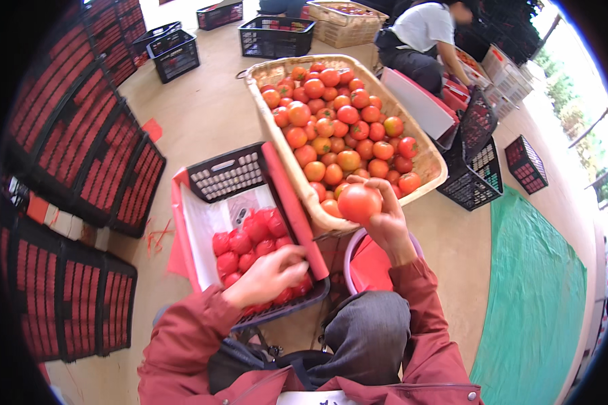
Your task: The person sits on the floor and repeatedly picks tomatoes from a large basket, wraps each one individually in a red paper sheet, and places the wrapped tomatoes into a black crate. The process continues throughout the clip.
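My right hand (385, 217) grips a large tomato (359, 203) over the near end of a pale, wide basket (425, 177) full of loose tomatoes. My left hand (273, 273), slightly blurred, hovers over a black plastic crate (228, 174), its fingers curled; whether it holds anything is not clear. Inside that crate, several tomatoes wrapped in red film (256, 228) lie on white and red lining sheets, with a red sheet folded over the crate's right wall. A purple-rimmed basin (349, 263) with red sheets in it stands below my right hand, by my knee.
Stacked black crates (76, 152) with red contents rise along the left. More black crates (276, 38) stand at the back. A co-worker (425, 40) bends over boxes at the upper right. Beside an open black crate (471, 177), a green sheet (532, 298) covers the floor.
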Tool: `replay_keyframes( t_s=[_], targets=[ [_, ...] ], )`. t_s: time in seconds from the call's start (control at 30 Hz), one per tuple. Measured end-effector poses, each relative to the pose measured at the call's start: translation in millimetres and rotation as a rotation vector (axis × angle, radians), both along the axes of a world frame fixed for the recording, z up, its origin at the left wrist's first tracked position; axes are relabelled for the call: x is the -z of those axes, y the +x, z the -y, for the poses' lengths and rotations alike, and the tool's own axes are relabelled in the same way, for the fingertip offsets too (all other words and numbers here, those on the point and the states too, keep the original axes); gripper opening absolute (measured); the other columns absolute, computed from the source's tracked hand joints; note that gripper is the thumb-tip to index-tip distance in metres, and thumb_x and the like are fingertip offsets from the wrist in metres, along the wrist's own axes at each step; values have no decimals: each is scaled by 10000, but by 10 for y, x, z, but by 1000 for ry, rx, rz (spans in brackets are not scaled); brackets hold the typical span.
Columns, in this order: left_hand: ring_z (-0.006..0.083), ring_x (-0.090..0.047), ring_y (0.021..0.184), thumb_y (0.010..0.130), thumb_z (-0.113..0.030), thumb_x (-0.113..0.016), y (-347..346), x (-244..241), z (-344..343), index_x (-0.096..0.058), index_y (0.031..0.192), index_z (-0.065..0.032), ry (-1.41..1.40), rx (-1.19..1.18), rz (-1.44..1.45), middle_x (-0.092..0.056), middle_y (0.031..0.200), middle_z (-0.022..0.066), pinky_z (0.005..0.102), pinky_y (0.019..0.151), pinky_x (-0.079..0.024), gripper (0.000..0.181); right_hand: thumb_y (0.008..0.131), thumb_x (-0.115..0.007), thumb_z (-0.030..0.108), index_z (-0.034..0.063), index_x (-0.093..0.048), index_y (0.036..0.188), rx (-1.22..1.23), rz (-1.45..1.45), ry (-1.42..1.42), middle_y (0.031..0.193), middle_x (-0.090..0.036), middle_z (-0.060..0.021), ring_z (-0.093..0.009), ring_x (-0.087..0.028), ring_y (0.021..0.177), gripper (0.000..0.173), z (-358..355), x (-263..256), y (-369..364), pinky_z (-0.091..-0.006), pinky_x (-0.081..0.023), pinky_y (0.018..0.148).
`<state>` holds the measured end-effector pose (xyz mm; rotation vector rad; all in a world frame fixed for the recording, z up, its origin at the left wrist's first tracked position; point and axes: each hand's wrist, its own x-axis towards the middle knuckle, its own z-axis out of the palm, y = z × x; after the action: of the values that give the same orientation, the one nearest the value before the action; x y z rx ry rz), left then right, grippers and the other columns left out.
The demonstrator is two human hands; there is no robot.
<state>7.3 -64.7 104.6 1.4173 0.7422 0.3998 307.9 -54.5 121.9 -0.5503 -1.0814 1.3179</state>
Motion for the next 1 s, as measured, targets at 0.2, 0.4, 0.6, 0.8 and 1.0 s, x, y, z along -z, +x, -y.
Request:
replay_keyframes(
  t_s=[0.2, 0.4, 0.6, 0.8, 1.0],
  targets=[
    [227, -649, 1160, 1096, -312, -507, 395, -172, 31, -444, 1427, -57, -405, -183, 449, -581, 1341, 107, 420, 941, -583, 423, 861, -819, 168, 53, -359, 1563, -170, 378, -97, 1601, -352, -133, -243, -357, 1479, 847, 591, -256, -546, -385, -344, 1192],
    [343, -610, 1216, 1020, -204, -605, 596, -25, 240, -571, 1414, -23, 782, -128, 62, -595, 1326, 201, 430, 1004, -514, 436, 847, -853, 219, 84, -404, 1525, -41, 53, -404, 1390, -529, -88, -163, -574, 1228, 825, 978, 433, -570, -301, -506, 1018],
    [269, -705, 948, 959, -153, -674, 351, 84, 332, -619, 1332, -25, 813, -60, -223, -618, 1284, 187, 373, 789, -589, 398, 912, -766, 239, 176, -487, 1354, 101, -439, -557, 1292, -571, -83, -249, -636, 1151, 527, 1511, 1012, -439, -415, -579, 891],
    [180, -698, 841, 958, -85, -670, -34, 188, 372, -677, 1196, 20, 567, -107, -272, -712, 1047, 142, 322, 747, -562, 260, 884, -800, 291, 161, -499, 1363, 690, 18, -975, 1236, -633, -102, -271, -672, 1057, 581, 1727, 1895, 693, -437, -609, 747],
    [218, -697, 847, 950, -86, -679, 38, 296, 460, -702, 1129, 21, 535, -36, -331, -718, 981, 150, 323, 762, -553, 210, 743, -854, 227, 234, -620, 1275, 708, 1846, -499, 1317, -531, -205, -428, -510, 1234, 581, 1986, 2645, 887, -552, -524, 945]
  ],
)
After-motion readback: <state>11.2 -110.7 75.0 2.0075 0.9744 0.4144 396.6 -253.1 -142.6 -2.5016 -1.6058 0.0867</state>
